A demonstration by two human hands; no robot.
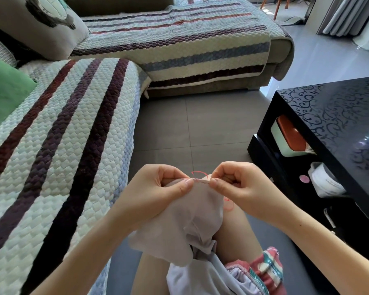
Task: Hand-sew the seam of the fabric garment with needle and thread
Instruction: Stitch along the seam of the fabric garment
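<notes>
A thin pale grey-mauve fabric garment hangs from both hands over my knees. My left hand pinches its top edge between thumb and curled fingers. My right hand pinches the same edge just to the right, fingers curled. Between the two thumbs runs a short line of red stitches along the seam. A loop of red thread arcs above the seam, and more red thread trails below my right hand. The needle itself is too small to make out.
A striped quilted sofa cover lies at my left, with a green cushion. A glossy black coffee table stands at the right, with boxes on its lower shelf. Grey tiled floor lies ahead. Patterned shorts cover my lap.
</notes>
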